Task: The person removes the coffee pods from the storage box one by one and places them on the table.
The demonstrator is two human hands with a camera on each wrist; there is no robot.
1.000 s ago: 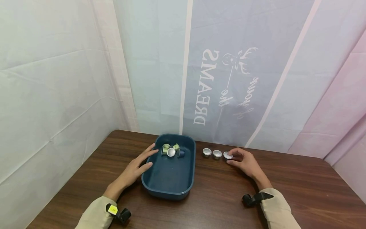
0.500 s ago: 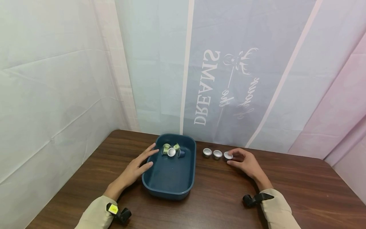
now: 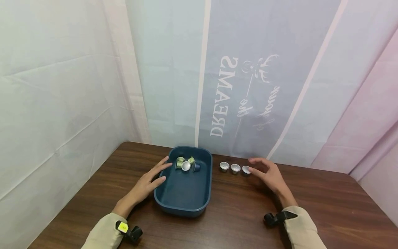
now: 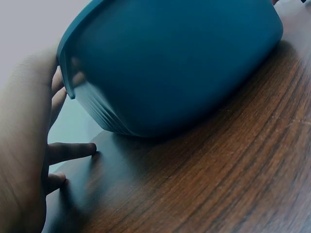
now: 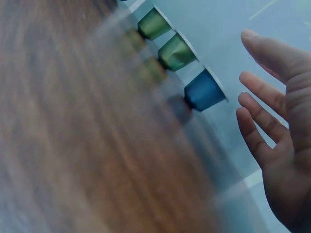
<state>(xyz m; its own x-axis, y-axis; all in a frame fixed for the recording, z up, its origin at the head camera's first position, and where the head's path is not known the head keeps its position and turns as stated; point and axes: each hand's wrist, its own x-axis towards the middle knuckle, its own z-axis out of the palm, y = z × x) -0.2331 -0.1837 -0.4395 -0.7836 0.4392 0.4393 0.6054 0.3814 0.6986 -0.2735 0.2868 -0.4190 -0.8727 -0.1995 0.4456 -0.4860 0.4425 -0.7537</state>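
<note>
Three coffee capsules stand in a row on the table, silver lids up. In the right wrist view two are green, the far green capsule (image 5: 153, 24) and the middle green capsule (image 5: 178, 52); the end one is a blue capsule (image 5: 204, 91). My right hand (image 3: 271, 175) is beside the blue capsule, thumb and fingers spread apart, with a gap to it in the right wrist view. My left hand (image 3: 150, 180) lies at the left rim of a dark blue tub (image 3: 186, 195), fingers extended over the edge; lower fingers touch the table in the left wrist view.
Inside the tub, near its far end, lie several capsules: green ones (image 3: 179, 163), a blue one (image 3: 196, 167) and one with its silver lid (image 3: 186, 166) facing up. A printed fabric curtain (image 3: 174, 86) hangs behind the brown wooden table (image 3: 236, 214).
My right hand's fingers have let go of the blue capsule and spread apart, drawing slightly away to the right. The capsule stays at the row's end. My left hand has not moved.
</note>
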